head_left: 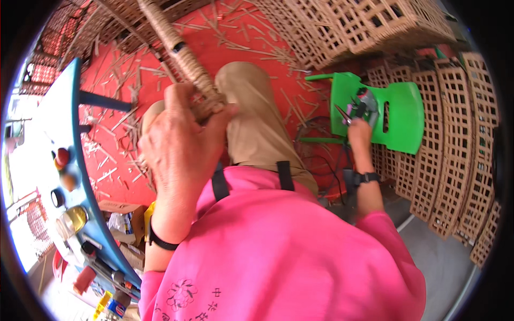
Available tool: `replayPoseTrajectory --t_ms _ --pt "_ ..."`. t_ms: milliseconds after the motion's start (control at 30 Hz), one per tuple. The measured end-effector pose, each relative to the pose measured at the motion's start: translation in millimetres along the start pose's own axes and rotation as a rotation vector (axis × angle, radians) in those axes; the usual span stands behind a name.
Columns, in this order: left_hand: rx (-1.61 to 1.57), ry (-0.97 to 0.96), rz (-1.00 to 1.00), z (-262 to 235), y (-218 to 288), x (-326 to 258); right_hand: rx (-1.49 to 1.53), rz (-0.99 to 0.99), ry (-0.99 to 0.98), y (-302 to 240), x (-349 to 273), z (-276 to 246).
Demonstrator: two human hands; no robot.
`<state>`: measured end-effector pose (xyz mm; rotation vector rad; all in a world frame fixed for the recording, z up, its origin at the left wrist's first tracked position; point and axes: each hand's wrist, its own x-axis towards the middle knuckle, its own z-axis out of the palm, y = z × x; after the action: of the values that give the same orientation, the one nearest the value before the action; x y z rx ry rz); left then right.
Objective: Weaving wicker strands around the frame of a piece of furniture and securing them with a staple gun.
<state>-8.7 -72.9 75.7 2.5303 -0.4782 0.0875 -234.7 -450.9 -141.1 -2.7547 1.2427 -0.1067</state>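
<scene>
My left hand (pixel 179 131) is closed round the near end of a long pole wrapped in tan cane strip (pixel 184 56), which slants away to the upper left over my knees. A loose-looking knot of strip shows at its end by my thumb. Out to the right, my right hand (pixel 360 132) reaches to a small green plastic chair (pixel 404 115). Its fingers are closed on a dark, pointed hand tool (pixel 344 114), blurred, perhaps scissors. Just beyond those fingers, a grey and red tool (pixel 367 99) lies on the chair.
Cut strips (pixel 259 45) litter the red floor covering (pixel 203 29). Woven lattice pieces (pixel 428 155) lean at right; a large lattice basket (pixel 369 24) stands at top right. A blue-edged table (pixel 91 198) at left carries jars and bottles. A dark cable (pixel 324 160) lies near the chair.
</scene>
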Motion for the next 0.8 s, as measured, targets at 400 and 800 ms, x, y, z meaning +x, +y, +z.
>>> replayPoseTrajectory --t_ms 400,800 --pt "0.016 0.048 0.120 -4 -9 1 -0.139 0.033 -0.057 -52 -5 -45" --pt "-0.090 0.015 0.136 -2 -16 -1 0.379 -0.926 -0.142 -244 -58 -246"
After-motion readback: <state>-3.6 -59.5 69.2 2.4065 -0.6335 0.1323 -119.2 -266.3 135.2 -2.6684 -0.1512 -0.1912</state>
